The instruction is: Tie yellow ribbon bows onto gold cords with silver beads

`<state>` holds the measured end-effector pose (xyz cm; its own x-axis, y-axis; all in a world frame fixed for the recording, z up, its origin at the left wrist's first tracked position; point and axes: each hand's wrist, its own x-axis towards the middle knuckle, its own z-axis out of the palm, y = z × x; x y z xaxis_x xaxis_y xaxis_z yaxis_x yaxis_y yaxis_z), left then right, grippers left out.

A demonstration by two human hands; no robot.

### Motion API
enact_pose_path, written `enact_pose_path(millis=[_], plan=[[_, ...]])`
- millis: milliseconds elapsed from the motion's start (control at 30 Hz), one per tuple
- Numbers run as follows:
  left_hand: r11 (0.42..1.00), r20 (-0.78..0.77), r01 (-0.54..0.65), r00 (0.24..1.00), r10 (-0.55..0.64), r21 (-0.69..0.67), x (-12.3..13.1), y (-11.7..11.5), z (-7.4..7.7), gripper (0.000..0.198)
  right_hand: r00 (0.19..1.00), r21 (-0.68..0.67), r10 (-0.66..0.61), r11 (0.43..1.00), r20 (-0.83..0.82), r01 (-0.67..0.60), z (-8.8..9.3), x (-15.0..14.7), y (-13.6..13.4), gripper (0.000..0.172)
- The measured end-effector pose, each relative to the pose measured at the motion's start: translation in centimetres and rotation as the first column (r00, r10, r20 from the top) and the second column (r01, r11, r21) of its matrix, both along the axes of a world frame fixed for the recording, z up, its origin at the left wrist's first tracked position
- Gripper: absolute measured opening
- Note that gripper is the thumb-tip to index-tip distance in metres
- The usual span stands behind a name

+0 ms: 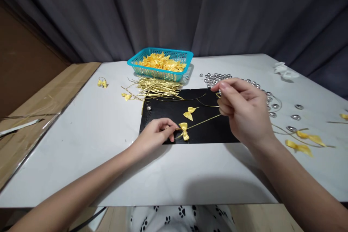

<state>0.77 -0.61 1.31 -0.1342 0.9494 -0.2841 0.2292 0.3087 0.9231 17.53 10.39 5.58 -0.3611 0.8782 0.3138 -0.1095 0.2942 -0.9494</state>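
Note:
My left hand (160,130) is closed in a pinch at the left side of a yellow ribbon bow (184,131), gripping the gold cord there. From the bow the gold cord (203,121) runs taut, up and to the right, into my right hand (241,105). That hand is raised and closed on the cord, its thumb against the index finger. Both hands are over a black mat (165,107). Just above the bow, a second yellow bow (190,113) lies loose on the mat. My fingers hide the cord's gripped parts.
A turquoise basket (130,63) of yellow bows stands at the back, with a bundle of gold cords (159,87) in front. Silver beads (216,79) lie spread behind my right hand. More bows (299,147) lie at the right; a finished-looking bow loop (102,82) is at left.

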Motion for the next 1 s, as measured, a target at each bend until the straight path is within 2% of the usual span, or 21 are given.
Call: enact_pose_path(millis=[67,100,167,233,267,333,433,533,600,700,767,867,933,1000], plan=[[0.998,-0.14,0.041,0.99,-0.033,0.054,-0.3,-0.1,-0.3,0.015,0.97,-0.011,0.017,1.0,0.244,-0.015,-0.4,-0.2,0.1,0.018],[0.997,-0.194,0.046,0.981,-0.031,0.069,-0.4,-0.1,-0.4,0.015,0.913,-0.042,0.057,0.998,0.404,-0.044,-0.6,-0.4,0.1,0.022],[0.997,-0.245,0.037,0.969,-0.018,0.073,-0.4,-0.1,-0.5,0.016,0.718,-0.16,0.199,0.979,0.667,-0.123,-1.3,-0.8,-0.2,0.032],[0.997,-0.25,0.025,0.968,-0.005,0.074,-0.4,0.0,-0.4,0.018,0.544,-0.259,0.324,0.946,0.774,-0.194,-2.0,-1.4,-0.7,0.036],[0.997,-0.266,0.025,0.964,-0.006,0.068,-0.4,0.0,-0.2,0.019,0.499,-0.273,0.347,0.937,0.794,-0.219,-2.2,-1.6,-0.9,0.033],[0.998,-0.34,0.035,0.94,-0.019,0.042,-0.3,-0.1,0.2,0.019,0.473,-0.259,0.357,0.93,0.805,-0.262,-2.5,-1.9,-1.3,0.022],[0.998,-0.463,0.045,0.886,-0.024,0.033,-0.3,-0.2,0.7,0.018,0.5,-0.205,0.344,0.928,0.795,-0.312,-2.5,-2.0,-1.4,0.014],[0.989,-0.466,0.012,0.883,0.058,0.146,-0.3,-0.3,0.8,0.023,0.522,-0.171,0.36,0.911,0.774,-0.375,-2.3,-1.9,-1.2,0.014],[0.983,-0.382,0.027,0.923,0.045,0.181,-0.3,-0.2,0.7,0.03,0.535,-0.153,0.364,0.905,0.763,-0.397,-2.2,-1.8,-1.1,0.015],[0.987,-0.2,0.076,0.979,-0.047,0.139,-0.2,0.0,0.4,0.024,0.561,-0.127,0.343,0.913,0.753,-0.388,-2.2,-1.7,-1.3,0.014],[0.991,-0.113,0.045,0.993,-0.03,0.128,-0.2,0.1,0.3,0.021,0.614,-0.109,0.335,0.92,0.715,-0.375,-2.1,-1.6,-1.5,0.017],[0.991,-0.002,-0.087,0.996,0.087,0.104,0.0,0.3,0.3,0.019,0.772,-0.154,0.385,0.921,0.506,-0.358,-1.6,-1.1,-1.8,0.027],[0.981,0.065,-0.184,0.982,0.18,0.063,0.0,0.2,0.4,0.017,0.863,-0.241,0.409,0.906,0.296,-0.347,-1.2,-0.8,-2.0,0.027],[0.967,0.121,-0.256,0.96,0.252,0.017,0.1,0.1,0.6,0.016,0.919,-0.317,0.372,0.893,0.127,-0.318,-0.9,-0.7,-2.4,0.023]])
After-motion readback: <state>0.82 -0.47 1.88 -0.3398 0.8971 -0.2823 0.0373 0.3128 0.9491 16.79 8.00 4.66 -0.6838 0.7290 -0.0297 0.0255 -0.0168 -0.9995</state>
